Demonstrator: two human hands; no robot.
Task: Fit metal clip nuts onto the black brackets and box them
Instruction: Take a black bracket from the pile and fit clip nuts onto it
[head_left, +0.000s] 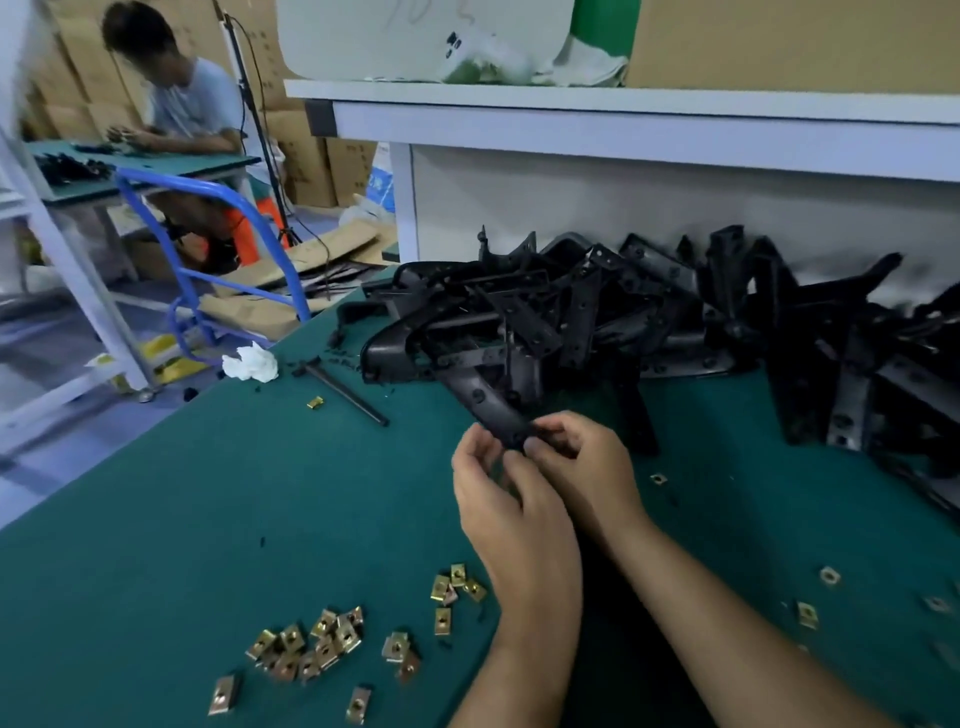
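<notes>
Both hands meet just below the centre of the frame, at the near end of one black bracket (478, 397). The bracket slants up and left into the pile of black brackets (649, 312), which is heaped along the far edge of the green mat (156, 519). The left hand (504, 499) curls its fingers round the bracket's tip from the left. The right hand (592, 467) pinches the same tip from the right, with its fingers bent. The fingers hide whether a nut sits between them.

Brass-coloured clip nuts (311, 644) lie loose on the mat at lower left, and a smaller cluster (457, 587) sits just beside the left wrist. A few stray nuts (808, 614) lie at lower right.

Further up the mat lie a black rod (343, 392), a crumpled white tissue (250, 362) and a single nut (315, 401). At upper left another person (182, 104) sits at a second bench, beyond a blue trolley handle (176, 183).
</notes>
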